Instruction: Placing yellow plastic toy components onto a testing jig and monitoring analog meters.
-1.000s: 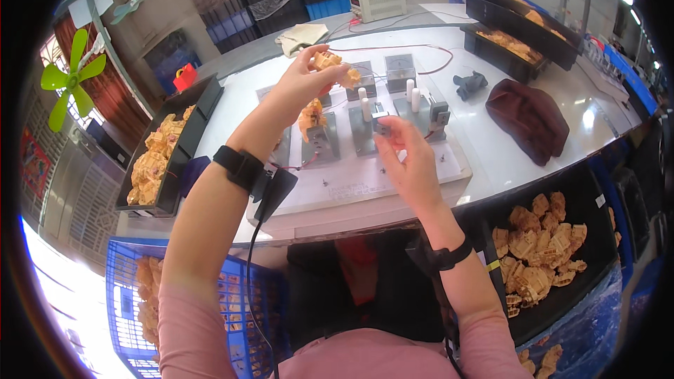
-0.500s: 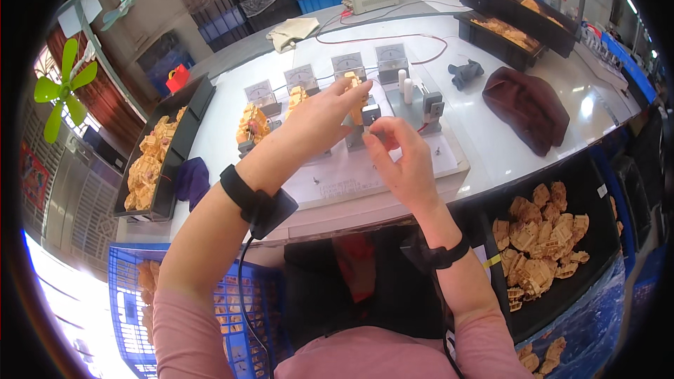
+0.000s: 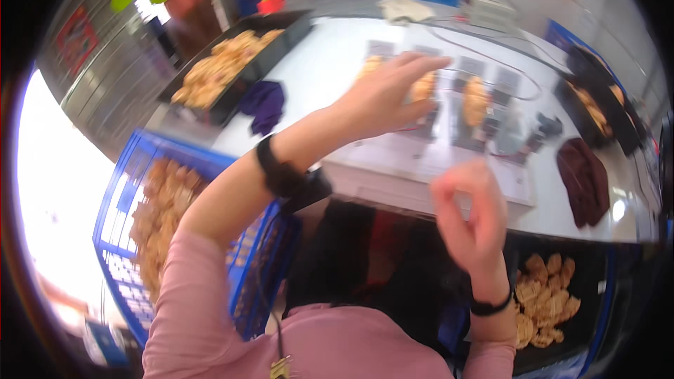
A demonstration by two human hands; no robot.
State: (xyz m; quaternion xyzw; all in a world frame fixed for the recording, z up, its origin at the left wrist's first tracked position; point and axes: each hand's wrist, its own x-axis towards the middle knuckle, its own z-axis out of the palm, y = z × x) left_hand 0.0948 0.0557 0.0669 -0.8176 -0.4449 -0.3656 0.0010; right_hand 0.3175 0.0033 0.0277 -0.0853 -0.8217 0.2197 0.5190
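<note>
My left hand [image 3: 393, 91] is stretched out over the row of test fixtures, its fingers extended and nothing visible in them. Beneath and beside it, a tan moulded part [image 3: 423, 89] stands in one fixture. Another tan part [image 3: 475, 105] is upright in the fixture to the right, and a third tan piece [image 3: 370, 67] shows partly behind the left hand. My right hand [image 3: 474, 214], blurred, is at the board's front edge with fingers curled toward the thumb; whether anything small is between them cannot be made out. Small panel meters [image 3: 505, 83] stand behind the fixtures.
A black tray [image 3: 228, 109] of tan parts and a purple cloth [image 3: 263, 105] lie left. A blue crate [image 3: 116, 238] stands below them. Right are a maroon cloth [image 3: 583, 182], black bins [image 3: 586, 102] and a lower black bin [image 3: 590, 267]. A power supply [image 3: 488, 10] sits behind.
The view has swung left, shifting the table rightward in the picture. My right hand has drawn back from the fixture toward me. My left hand now hovers farther left along the fixture row.
</note>
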